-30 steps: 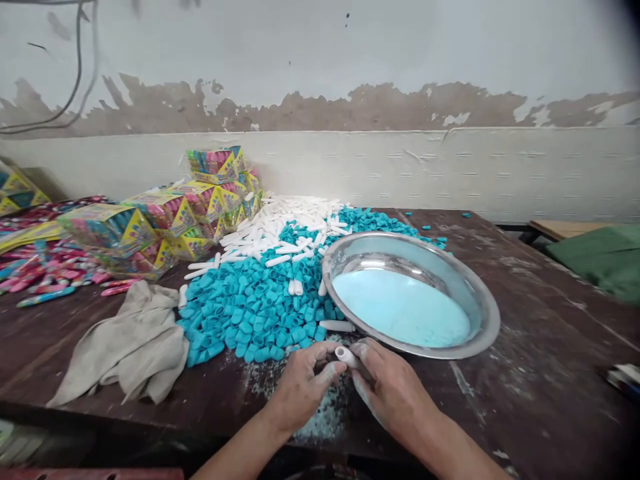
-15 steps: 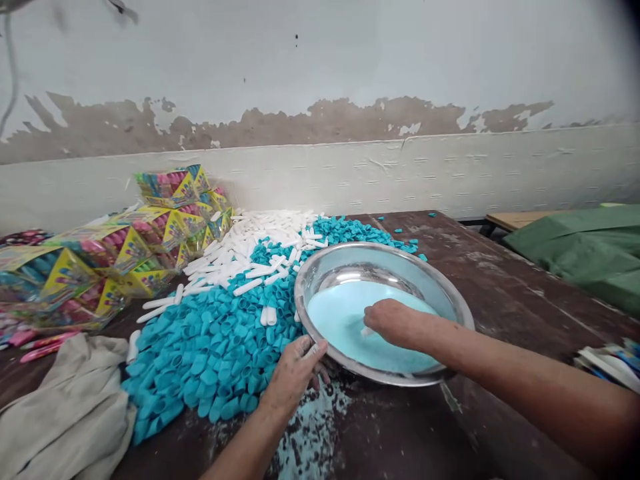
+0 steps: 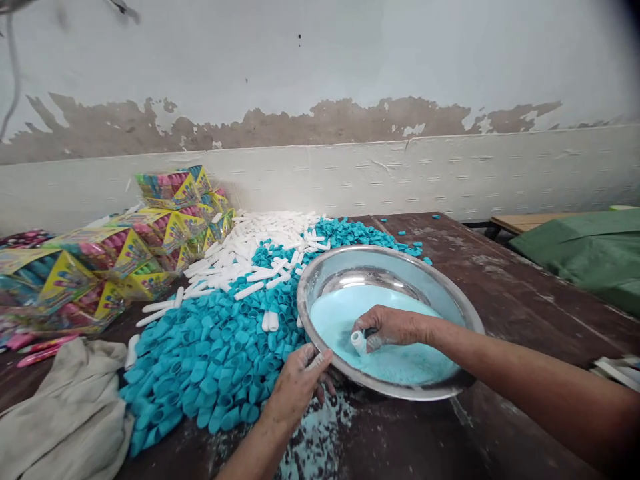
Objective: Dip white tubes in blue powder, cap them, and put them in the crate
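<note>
A wide metal bowl [image 3: 467,320] stands tilted toward me, with pale blue powder [image 3: 345,310] in its lower part. Inside it, my right hand [image 3: 387,328] pinches a small white plastic tube [image 3: 358,340] whose open round end faces up and toward me; its lower end is in the powder. The thumb and fingers of my left hand [image 3: 303,377] are closed on the bowl's near-left rim. Left of the bowl lies a heap of teal plastic caps [image 3: 200,373], with white tubes [image 3: 250,250] piled behind and partly over them.
Clear packs of colourful pens [image 3: 165,233] are stacked at the left. A beige cloth [image 3: 65,413] lies at the near left. Powder smears mark the dark table [image 3: 525,313]. Green fabric [image 3: 585,247] covers something at the right, and a peeling wall [image 3: 320,127] stands behind.
My right hand has lifted and turned a little in the powder, so the tube's open end now shows. The bowl sits slightly lower and further right in view; my left hand stays on the rim.
</note>
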Demonstrator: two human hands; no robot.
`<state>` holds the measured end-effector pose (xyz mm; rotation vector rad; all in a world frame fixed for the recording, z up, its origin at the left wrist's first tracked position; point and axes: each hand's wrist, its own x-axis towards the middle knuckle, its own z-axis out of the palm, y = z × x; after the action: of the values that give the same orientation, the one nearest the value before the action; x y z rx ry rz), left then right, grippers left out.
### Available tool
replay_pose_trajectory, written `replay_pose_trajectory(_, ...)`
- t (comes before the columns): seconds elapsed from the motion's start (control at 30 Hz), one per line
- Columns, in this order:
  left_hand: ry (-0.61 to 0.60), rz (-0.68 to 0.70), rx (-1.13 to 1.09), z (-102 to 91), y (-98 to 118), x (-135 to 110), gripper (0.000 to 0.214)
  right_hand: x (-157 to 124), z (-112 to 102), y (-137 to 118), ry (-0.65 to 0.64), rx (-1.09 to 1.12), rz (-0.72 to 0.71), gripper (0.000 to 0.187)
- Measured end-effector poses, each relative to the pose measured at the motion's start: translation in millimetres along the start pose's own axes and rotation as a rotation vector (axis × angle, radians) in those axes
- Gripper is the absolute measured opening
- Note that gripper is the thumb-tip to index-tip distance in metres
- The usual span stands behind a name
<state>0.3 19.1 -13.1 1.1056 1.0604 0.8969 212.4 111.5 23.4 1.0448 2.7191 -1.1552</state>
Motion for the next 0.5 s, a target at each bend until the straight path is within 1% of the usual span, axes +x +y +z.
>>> replay_pose_trajectory(0.07, -0.001, 0.002, -0.002, 0.5, -1, 0, 0.039, -5, -4, -3, 0.025, -0.225, 0.016, 0.020)
replay_pose_trajectory(0.13, -0.001, 0.002, -0.001, 0.7, -2, 0, 0.039, -6, -3, -7, 0.040, -0.492, 0.079, 0.020)
replay_pose_trajectory(0.2, -0.002, 0.004, 0.002, 0.6, -3, 1, 0.038, -2, 4, -14, 0.030, -0.634, 0.134, 0.022)
replay_pose_trajectory(0.27, 0.001, 0.009, 0.004, 0.3, -4, 1, 0.038, 5, 13, -20, 0.001, -0.638, 0.139, 0.024)
replay_pose_trajectory(0.33, 0.000, 0.012, 0.008, -0.3, -5, 1, 0.037, 12, 21, -25, -0.025, -0.623, 0.111, 0.022)
replay_pose_trajectory(0.4, -0.004, 0.016, 0.010, -0.8, -6, 2, 0.037, 17, 23, -26, -0.039, -0.590, 0.065, 0.017)
replay_pose_trajectory(0.43, -0.005, 0.018, 0.008, -0.9, -6, 2, 0.037, 18, 21, -24, -0.041, -0.531, 0.039, 0.015)
replay_pose_trajectory(0.5, -0.004, 0.023, 0.002, -1.0, -7, 2, 0.037, 15, 14, -19, -0.035, -0.320, 0.001, 0.014)
